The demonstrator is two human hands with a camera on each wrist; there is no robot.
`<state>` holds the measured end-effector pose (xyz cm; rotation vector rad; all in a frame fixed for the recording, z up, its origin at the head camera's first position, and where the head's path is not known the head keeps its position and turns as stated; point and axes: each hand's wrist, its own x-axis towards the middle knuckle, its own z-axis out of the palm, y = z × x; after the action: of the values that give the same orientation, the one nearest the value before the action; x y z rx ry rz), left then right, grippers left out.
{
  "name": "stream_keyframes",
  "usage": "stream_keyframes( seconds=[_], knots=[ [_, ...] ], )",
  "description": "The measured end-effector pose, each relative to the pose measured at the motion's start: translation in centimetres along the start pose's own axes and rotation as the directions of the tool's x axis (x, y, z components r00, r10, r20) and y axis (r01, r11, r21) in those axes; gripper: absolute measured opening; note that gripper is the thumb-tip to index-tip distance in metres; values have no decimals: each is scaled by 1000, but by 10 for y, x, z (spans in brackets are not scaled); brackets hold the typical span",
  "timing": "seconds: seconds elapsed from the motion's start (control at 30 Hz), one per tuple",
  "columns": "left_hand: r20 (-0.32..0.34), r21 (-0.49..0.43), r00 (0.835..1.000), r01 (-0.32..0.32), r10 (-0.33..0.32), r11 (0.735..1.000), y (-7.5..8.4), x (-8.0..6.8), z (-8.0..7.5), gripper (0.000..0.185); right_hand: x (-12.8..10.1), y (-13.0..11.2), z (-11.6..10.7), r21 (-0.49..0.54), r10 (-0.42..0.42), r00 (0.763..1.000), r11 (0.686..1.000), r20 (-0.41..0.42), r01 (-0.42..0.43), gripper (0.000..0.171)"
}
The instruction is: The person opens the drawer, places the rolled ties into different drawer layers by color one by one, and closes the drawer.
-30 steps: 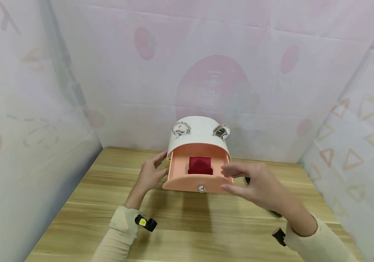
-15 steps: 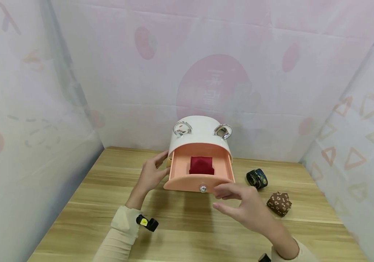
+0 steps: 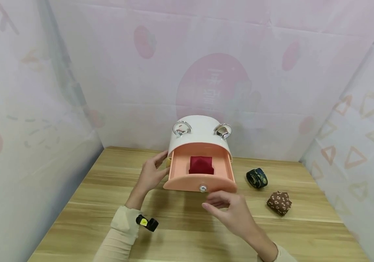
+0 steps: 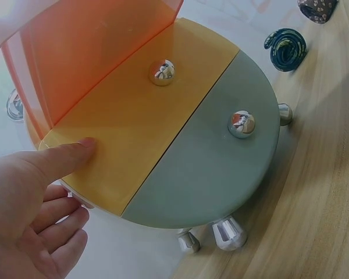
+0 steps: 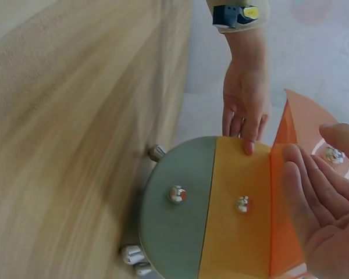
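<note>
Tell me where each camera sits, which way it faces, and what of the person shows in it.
Head: above, facing forward and down at the drawer box on the wooden table; both hands and sleeves show.
Left wrist: low at the box's left, facing its drawer fronts; left hand shows.
Right wrist: before the box, facing its fronts; right hand near, left hand beyond.
Shared: both wrist views show the yellow and grey-green fronts with silver knobs.

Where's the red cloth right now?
In the head view, the red cloth lies inside the open pink drawer, between the left hand and right hand.
</note>
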<state>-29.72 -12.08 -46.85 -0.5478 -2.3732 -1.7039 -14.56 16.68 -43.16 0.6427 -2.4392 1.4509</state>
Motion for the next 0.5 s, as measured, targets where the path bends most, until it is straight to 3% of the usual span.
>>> stream_keyframes(
  seconds=[0.5],
  knots=[
    [-14, -26, 1000, -27, 26, 999, -1, 1, 1, 64, 14, -5, 25, -22, -83, 980, 997, -181, 80, 9]
  ],
)
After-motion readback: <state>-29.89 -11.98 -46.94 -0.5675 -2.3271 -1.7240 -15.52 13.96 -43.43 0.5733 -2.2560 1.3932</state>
